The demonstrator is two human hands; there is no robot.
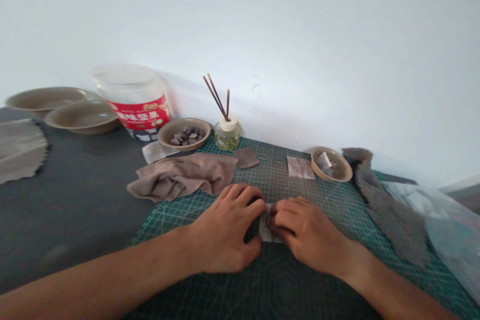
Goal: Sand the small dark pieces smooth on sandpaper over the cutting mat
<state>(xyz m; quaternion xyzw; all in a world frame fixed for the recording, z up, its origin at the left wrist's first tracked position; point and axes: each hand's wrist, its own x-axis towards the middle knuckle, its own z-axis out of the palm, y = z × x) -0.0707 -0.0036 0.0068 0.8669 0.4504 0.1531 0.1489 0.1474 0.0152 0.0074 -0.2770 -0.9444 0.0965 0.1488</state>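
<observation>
A small pale grey square piece (264,230), like cloth or paper, lies flat on the green cutting mat (165,220) between my hands. My left hand (228,230) rests at its left side, fingers bent and the thumb apart, with the index fingertip at the piece's edge. On its right part sits my right hand (305,227), fingers pressed together; something dark shows at the fingertips, too hidden to name. Just beyond, a brown cloth square (246,157) and a mottled pale square (301,168) lie on the mat.
A crumpled brownish cloth (183,175) lies left of centre. Behind stand a bowl of dark pebble-like pieces (165,135), a reed diffuser (227,137) and a plastic tub (135,105). Rightward are a small bowl (345,178), a frayed grey cloth (393,220) and a clear plastic bag (446,230).
</observation>
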